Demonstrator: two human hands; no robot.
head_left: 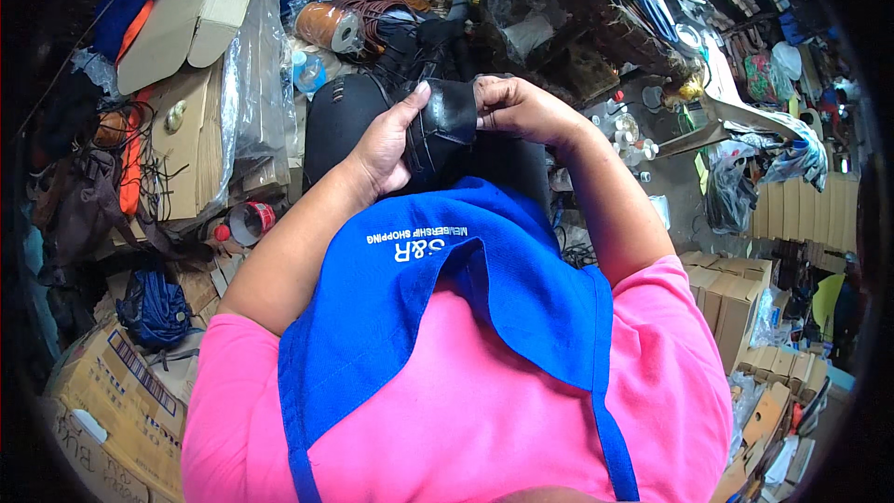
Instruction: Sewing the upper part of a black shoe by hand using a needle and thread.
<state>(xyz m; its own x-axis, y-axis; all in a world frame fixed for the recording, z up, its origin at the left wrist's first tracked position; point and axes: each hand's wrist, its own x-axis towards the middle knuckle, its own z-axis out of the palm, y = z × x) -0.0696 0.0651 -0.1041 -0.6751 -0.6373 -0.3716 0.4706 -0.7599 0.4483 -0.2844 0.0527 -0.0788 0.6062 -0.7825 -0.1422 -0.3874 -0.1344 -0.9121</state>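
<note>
A shiny black leather piece [449,110] is held over my lap, above the dark trousers and just beyond the blue apron [372,293]. My left hand [389,144] grips its left side, thumb laid along the top and fingers curled beneath, partly hidden. At its right edge my right hand [526,110] is closed, thumb and bent fingers pinching the leather. Thin dark strands or seams run along the piece beside the left thumb. Its exact kind is hard to make out against the black cloth.
Beyond my knees lie an orange thread spool [328,26] and tangled brown cord [396,23]. Flattened cardboard [182,154] leans at left, near a red-labelled bottle [250,222]. Several small bottles [629,135] stand at right, before stacked cardboard boxes [731,293].
</note>
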